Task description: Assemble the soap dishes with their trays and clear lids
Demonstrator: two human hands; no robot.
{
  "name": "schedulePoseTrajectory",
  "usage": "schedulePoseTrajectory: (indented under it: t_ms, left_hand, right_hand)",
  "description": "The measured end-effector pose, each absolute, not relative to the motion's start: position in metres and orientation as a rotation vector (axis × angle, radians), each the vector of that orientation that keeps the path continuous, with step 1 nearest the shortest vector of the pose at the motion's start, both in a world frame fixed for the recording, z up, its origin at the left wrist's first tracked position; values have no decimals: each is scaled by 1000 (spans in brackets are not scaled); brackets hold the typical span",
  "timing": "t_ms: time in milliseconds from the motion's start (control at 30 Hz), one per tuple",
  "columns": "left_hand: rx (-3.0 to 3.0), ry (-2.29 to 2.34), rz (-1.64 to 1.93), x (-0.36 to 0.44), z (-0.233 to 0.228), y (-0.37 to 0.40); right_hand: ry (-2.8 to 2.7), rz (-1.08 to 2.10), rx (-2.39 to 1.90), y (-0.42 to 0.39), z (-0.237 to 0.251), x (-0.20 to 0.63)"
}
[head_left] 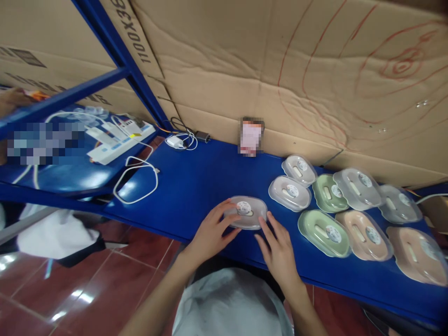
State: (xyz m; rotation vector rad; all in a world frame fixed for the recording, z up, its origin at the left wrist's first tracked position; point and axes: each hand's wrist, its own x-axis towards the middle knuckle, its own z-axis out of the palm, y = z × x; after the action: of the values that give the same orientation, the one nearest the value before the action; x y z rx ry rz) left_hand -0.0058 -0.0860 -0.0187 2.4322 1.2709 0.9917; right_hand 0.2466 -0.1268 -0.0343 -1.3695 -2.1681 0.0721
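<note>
A small oval lidded container (252,206), pale grey-white with a clear lid and a round label, sits at the front of the blue table before me. My left hand (216,228) grips its left end, the fingers curved over the lid and the thumb low at the front edge. At the opposite end, my right hand (278,242) has its fingertips against the container's right side. To the right stand similar containers: a green one (324,233), a pinkish one (366,235) and a white one (290,193) are the closest.
Further containers, including a grey one (359,189) and a peach one (416,256), fill the table's right end. A blurred-out upright object (251,136) leans against the cardboard wall (217,70). A charger (177,141), white cable (136,201) and power strip (119,147) lie left, near a blue frame (105,42).
</note>
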Motion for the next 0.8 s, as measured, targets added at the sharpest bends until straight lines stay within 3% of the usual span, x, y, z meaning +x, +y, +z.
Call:
schedulePoseTrajectory:
  t_ms: [133, 333, 567, 700, 800]
  left_hand:
    - [2459, 1574, 1015, -31, -17, -83]
    - [2366, 2025, 1079, -96, -20, -65]
    - [2285, 2218, 997, -118, -9, -57]
    - [2405, 1964, 1141, -79, 0, -62]
    - [2596, 1500, 995, -35, 2, -63]
  right_hand:
    - [-2275, 122, -1326, -123, -13, 272]
    - [-2237, -199, -1636, -79, 9, 331]
    - [-2364, -281, -1600, -48, 1, 304]
    - [-2443, -52, -1395, -34, 17, 281]
    - [-2267, -98, -1546, 0, 23, 283]
